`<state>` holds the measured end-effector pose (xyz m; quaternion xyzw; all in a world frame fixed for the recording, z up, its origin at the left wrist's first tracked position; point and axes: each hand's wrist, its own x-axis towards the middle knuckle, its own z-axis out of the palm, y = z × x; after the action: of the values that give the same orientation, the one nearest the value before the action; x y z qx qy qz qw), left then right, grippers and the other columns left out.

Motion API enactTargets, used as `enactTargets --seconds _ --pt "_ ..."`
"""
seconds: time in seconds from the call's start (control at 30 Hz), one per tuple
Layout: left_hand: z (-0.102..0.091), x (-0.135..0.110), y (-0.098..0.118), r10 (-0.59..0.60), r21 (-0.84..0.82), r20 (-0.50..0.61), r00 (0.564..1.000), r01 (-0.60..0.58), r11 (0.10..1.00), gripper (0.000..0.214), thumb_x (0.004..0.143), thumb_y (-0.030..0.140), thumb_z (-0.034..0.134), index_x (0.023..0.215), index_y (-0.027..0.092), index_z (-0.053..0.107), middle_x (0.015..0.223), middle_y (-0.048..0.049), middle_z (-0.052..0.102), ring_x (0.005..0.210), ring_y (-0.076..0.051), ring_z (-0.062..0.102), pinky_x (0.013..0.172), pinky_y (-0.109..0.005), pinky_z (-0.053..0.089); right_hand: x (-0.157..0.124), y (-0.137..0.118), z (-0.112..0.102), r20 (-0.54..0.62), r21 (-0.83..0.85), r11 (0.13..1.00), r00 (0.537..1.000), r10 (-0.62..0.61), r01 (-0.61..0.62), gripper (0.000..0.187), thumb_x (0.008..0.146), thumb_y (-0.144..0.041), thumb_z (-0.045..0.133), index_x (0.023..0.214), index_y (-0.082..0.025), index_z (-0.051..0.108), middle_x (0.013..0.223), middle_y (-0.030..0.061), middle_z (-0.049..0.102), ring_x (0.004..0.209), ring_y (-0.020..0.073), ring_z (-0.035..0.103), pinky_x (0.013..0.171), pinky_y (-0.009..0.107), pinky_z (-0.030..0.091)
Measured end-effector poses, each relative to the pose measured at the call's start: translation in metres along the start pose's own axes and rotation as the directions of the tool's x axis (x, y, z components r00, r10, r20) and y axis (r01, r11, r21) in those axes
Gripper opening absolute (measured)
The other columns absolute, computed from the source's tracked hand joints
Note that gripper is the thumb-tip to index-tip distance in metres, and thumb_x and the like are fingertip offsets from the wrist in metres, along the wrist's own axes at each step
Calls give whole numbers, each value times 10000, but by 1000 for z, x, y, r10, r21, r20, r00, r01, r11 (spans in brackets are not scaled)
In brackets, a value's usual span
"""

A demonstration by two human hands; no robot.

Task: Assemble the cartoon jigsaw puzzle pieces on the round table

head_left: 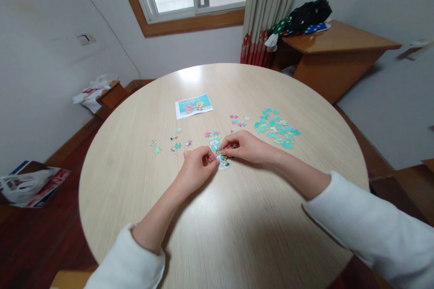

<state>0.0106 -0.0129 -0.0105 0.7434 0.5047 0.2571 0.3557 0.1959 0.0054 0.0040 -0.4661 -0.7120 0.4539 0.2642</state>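
Observation:
A small partly joined jigsaw puzzle (214, 143) with a cartoon figure lies flat near the middle of the round table. My left hand (198, 168) is closed at its lower left edge, thumb and forefinger pinched on what looks like a puzzle piece. From the right, my right hand (242, 146) reaches over the puzzle, its fingertips pinched on a small jigsaw piece that they mostly cover. Both hands hide part of the puzzle. Loose pink pieces (207, 134) lie just above it, and several mixed pieces (176, 146) are scattered left of my left hand.
A pile of teal pieces (278, 128) spreads over the table's right side. Beyond the puzzle lies a printed reference picture (194, 105). The round wooden table (135, 180) stands before a window. A wooden desk (339, 40) with dark cloth is at the back right.

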Motion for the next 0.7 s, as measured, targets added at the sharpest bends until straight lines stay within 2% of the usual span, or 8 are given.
enactTargets --seconds 0.33,0.7 --pt "3 0 -2 34 28 32 999 -35 999 147 719 222 622 621 172 523 624 19 565 629 -127 505 636 -254 360 -1 -1 1 29 -14 1000 1000 7 -7 100 735 -133 605 734 -115 704 646 15 649 613 105 541 592 239 376" --pt "1 -1 6 46 145 43 998 -52 988 159 719 171 633 623 170 507 632 29 553 636 -129 498 670 -276 318 -2 0 1 44 -32 999 999 12 -10 114 739 -158 602 756 -117 707 653 16 651 609 102 535 580 234 367"
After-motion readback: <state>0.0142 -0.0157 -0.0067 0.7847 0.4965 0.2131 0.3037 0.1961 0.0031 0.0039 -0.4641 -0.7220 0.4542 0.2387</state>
